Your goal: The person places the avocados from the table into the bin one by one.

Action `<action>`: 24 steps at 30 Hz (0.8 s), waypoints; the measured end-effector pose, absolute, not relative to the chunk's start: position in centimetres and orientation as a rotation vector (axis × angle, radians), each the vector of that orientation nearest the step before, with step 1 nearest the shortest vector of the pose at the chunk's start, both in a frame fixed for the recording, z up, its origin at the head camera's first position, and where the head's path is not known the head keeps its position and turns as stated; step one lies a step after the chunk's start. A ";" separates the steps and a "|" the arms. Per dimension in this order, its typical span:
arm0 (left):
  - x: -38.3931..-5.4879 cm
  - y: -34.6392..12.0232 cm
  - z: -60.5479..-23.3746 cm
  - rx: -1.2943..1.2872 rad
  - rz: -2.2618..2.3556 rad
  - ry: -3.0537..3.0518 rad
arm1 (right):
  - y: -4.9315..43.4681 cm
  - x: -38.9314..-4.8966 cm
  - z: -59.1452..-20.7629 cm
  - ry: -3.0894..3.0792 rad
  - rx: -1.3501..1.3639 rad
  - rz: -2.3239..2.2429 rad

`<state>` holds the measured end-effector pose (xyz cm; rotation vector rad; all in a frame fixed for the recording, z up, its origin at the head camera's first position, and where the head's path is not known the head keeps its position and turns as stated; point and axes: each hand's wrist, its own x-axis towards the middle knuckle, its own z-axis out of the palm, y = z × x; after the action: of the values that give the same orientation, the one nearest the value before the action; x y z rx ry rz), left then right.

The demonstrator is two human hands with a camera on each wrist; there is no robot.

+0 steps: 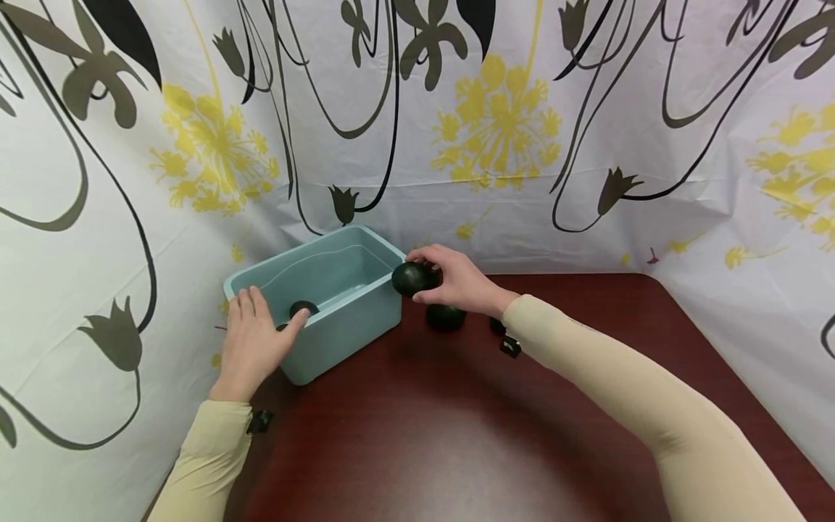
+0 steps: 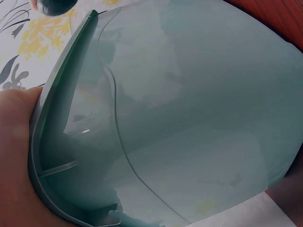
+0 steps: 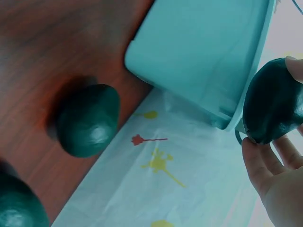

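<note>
In the head view, my right hand (image 1: 464,279) grips a dark green avocado (image 1: 411,279) beside the right rim of a light blue plastic bin (image 1: 352,326). The right wrist view has thumb and fingers around this avocado (image 3: 272,101), next to the bin's rim. My left hand (image 1: 254,341) rests on the bin's near left corner, its fingers fairly straight and the thumb lying along the front rim. Inside the bin, a dark avocado (image 1: 303,309) shows near that thumb, with part of another dark shape by it. The left wrist view shows mostly the bin's outer wall (image 2: 199,113).
On the reddish-brown table (image 1: 417,435), an avocado (image 1: 446,319) lies below my right hand. Another avocado (image 1: 497,325) is partly hidden behind the right wrist. A patterned white cloth (image 1: 509,217) hangs behind and at the sides of the table.
</note>
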<state>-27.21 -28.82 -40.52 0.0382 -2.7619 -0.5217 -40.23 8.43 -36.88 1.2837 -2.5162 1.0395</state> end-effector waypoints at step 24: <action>-27.2 -28.8 -40.4 0.041 -0.514 -2.762 | 3.4 -42.9 -35.8 -2.577 1.161 1.013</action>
<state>-27.20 -28.83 -40.41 0.0409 -2.7622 -0.5142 -42.91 3.36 -35.79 1.1605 -2.5766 1.0132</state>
